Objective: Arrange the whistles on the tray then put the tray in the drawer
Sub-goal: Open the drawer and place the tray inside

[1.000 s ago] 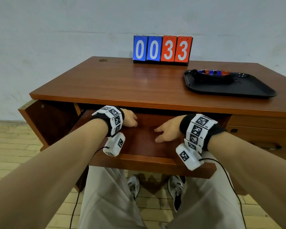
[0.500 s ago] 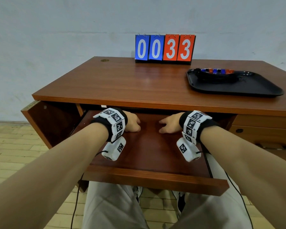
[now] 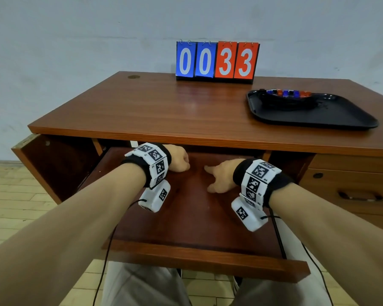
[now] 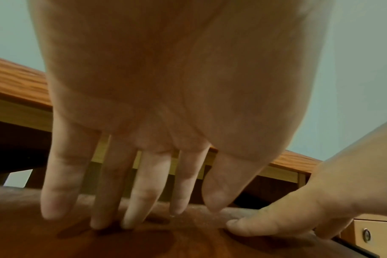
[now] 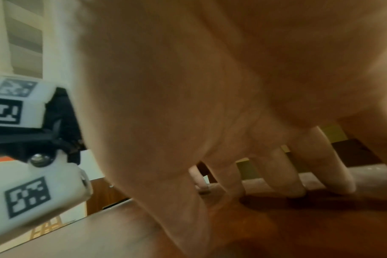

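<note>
A black tray (image 3: 341, 120) lies on the desk top at the right. Several red and blue whistles (image 3: 287, 93) stand in a row along its far rim, their black cords piled in front of them. Below the desk top a flat wooden drawer (image 3: 197, 228) is slid out towards me. My left hand (image 3: 179, 161) and right hand (image 3: 219, 176) rest side by side on the drawer's board, holding nothing. In the left wrist view the left fingertips (image 4: 130, 221) press straight down on the wood. The right fingers (image 5: 276, 183) touch it too.
A flip scoreboard (image 3: 217, 60) reading 0033 stands at the back of the desk (image 3: 164, 111). A cabinet door (image 3: 53, 168) hangs open at the left. Shut drawers with a handle (image 3: 358, 195) are at the right. My legs are under the drawer.
The drawer has slid further out towards me, with both hands staying on its board. The tray and whistles have not moved.
</note>
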The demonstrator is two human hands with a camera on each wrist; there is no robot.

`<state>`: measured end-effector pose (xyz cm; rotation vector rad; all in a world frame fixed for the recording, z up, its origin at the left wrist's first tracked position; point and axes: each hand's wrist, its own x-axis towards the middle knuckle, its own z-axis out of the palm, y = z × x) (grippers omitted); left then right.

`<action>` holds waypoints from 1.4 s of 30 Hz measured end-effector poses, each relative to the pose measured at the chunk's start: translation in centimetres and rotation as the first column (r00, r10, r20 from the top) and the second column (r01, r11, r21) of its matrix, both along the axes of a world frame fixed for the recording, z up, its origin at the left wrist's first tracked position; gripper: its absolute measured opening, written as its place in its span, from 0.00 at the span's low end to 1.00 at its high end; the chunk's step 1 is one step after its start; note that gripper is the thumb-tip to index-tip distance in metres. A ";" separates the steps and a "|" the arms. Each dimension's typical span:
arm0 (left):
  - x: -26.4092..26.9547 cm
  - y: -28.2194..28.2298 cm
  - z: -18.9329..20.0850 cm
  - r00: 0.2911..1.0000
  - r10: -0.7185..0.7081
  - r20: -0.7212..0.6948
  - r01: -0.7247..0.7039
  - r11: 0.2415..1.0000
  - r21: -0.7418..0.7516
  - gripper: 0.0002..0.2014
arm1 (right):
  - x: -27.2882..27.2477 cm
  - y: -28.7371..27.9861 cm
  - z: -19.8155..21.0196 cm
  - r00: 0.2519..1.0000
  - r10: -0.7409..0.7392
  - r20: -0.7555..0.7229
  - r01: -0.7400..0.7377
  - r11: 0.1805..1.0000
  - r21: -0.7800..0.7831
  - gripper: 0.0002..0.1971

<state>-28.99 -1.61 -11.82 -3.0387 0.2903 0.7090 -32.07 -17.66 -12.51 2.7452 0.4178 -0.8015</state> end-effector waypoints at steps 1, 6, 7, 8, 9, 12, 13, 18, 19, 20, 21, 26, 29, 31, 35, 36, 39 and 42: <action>0.0 -0.1 0.1 1.000 -0.012 0.000 0.012 1.000 0.009 0.22 | -0.1 0.0 0.0 1.000 0.007 -0.006 -0.007 1.000 -0.001 0.39; -0.2 -0.8 0.3 0.996 -0.083 -0.020 0.084 0.994 0.069 0.21 | -0.6 0.0 0.3 0.999 0.048 0.003 -0.048 0.999 0.000 0.37; -0.3 -0.9 0.3 0.996 -0.091 -0.020 0.092 0.993 0.076 0.21 | -0.6 0.0 0.4 0.998 0.055 0.007 -0.055 0.999 0.000 0.36; -0.3 -0.9 0.2 0.995 -0.097 -0.017 0.098 0.992 0.084 0.22 | -0.6 0.0 0.5 0.998 0.058 0.011 -0.058 0.998 0.002 0.36; -0.3 -1.0 0.1 0.995 -0.099 -0.010 0.099 0.991 0.093 0.22 | -0.5 0.0 0.6 0.998 0.060 0.018 -0.060 0.998 0.004 0.35; -0.3 -1.2 -0.2 0.995 -0.097 0.021 0.095 0.990 0.102 0.21 | -0.4 0.0 0.6 0.997 0.067 0.040 -0.067 0.998 0.016 0.35; -0.3 -1.2 -0.2 0.995 -0.092 0.024 0.089 0.991 0.097 0.21 | -0.4 0.0 0.6 0.996 0.070 0.047 -0.071 0.997 0.019 0.34; 0.4 -1.4 0.2 0.998 -0.029 0.054 0.033 0.997 -0.076 0.15 | 0.0 -0.9 1.5 0.997 0.068 0.029 -0.070 0.995 0.074 0.31; 0.5 -1.5 0.4 0.997 -0.017 0.077 0.026 0.992 -0.122 0.13 | 0.2 -1.3 1.9 0.997 0.063 0.034 -0.066 0.993 0.097 0.30; 0.6 -1.7 0.8 0.995 -0.009 0.099 0.025 0.987 -0.160 0.12 | 0.3 -1.6 2.3 0.997 0.063 0.047 -0.068 0.991 0.119 0.29; 0.7 -2.0 1.2 0.993 -0.002 0.114 0.024 0.981 -0.191 0.11 | 0.5 -2.0 2.8 0.996 0.061 0.069 -0.070 0.988 0.137 0.27; 1.3 -3.5 2.8 0.997 0.047 0.059 -0.020 0.922 -0.386 0.13 | 1.7 -4.4 5.5 0.974 -0.034 0.223 -0.019 0.973 0.228 0.17; 1.5 -4.4 3.2 0.996 0.085 0.004 -0.071 0.864 -0.498 0.14 | 2.3 -6.3 6.7 0.939 -0.132 0.317 0.015 0.938 0.345 0.14; 1.7 -4.8 3.3 0.995 0.097 -0.028 -0.097 0.835 -0.541 0.15 | 2.8 -7.5 7.1 0.897 -0.207 0.389 0.026 0.906 0.422 0.12; 1.9 -5.3 3.4 0.992 0.107 -0.073 -0.130 0.798 -0.589 0.15 | 4.0 -8.9 6.4 0.851 -0.283 0.442 0.129 0.929 0.347 0.26; 1.9 -5.5 3.4 0.990 0.112 -0.084 -0.140 0.786 -0.602 0.15 | 4.3 -9.0 6.1 0.851 -0.297 0.433 0.164 0.934 0.318 0.30; 1.8 -5.7 3.5 0.986 0.125 -0.113 -0.169 0.742 -0.649 0.15 | 5.2 -9.4 4.8 0.835 -0.361 0.415 0.252 0.922 0.295 0.36; 1.8 -5.8 3.4 0.982 0.139 -0.129 -0.190 0.706 -0.682 0.15 | 6.1 -9.6 3.9 0.820 -0.410 0.399 0.303 0.903 0.305 0.38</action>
